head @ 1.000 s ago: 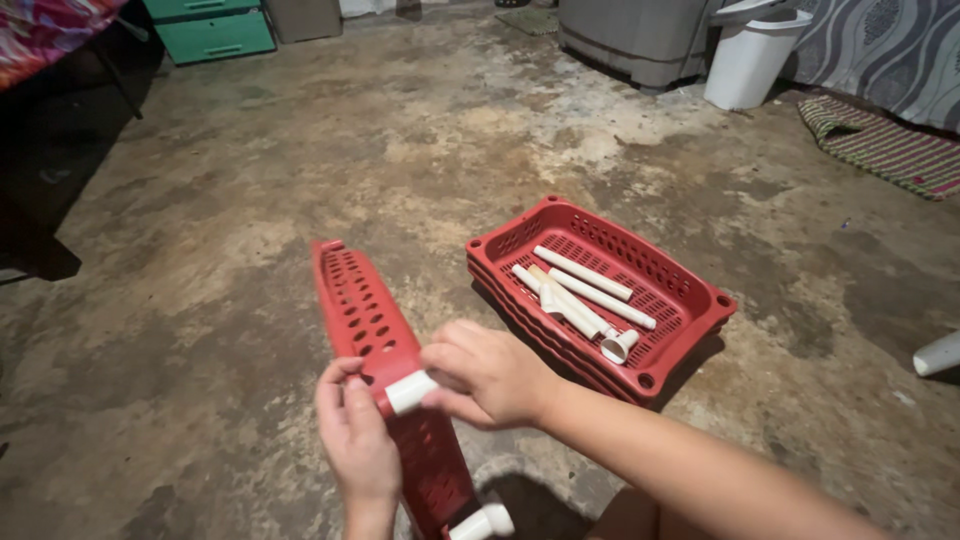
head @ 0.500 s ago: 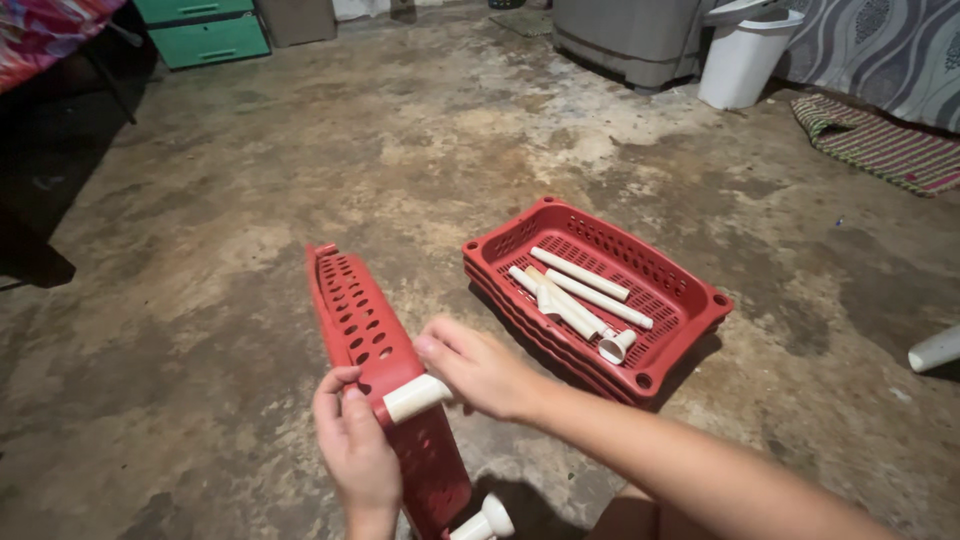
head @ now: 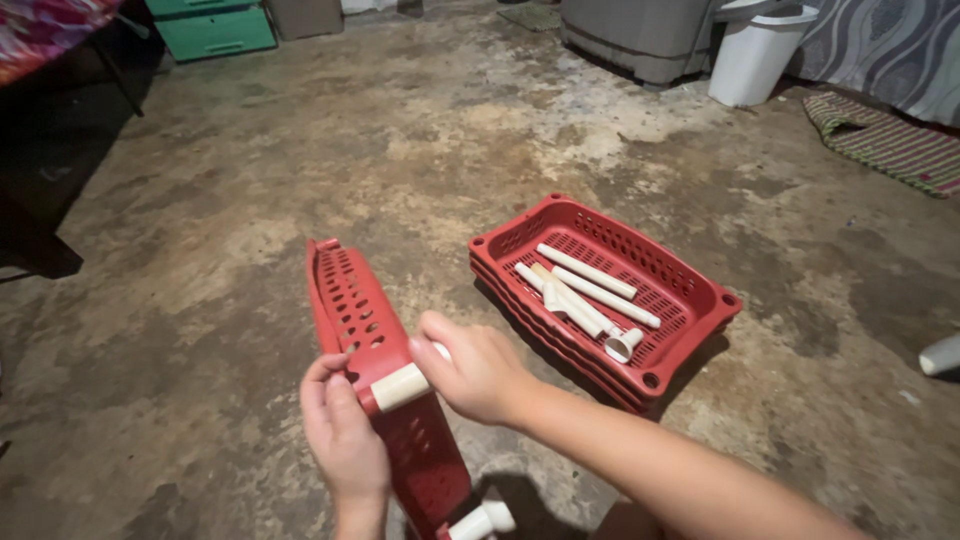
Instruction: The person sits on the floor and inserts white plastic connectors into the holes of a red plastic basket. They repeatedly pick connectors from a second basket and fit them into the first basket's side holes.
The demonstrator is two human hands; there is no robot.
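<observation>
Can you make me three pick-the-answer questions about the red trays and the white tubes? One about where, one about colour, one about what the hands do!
1. Where do the loose tubes lie?
A. in the red tray stack on the floor
B. on the striped rug
C. in the white bin

2. What colour are the drawers at top left?
A. yellow
B. green
C. black

3. What does the left hand do?
A. hangs free
B. lies flat on the floor
C. grips the held tray

Answers: 1 A, tubes rest inside it. 2 B, they look green. 3 C, fingers wrap the tray edge while the right hand is at the peg.
</observation>
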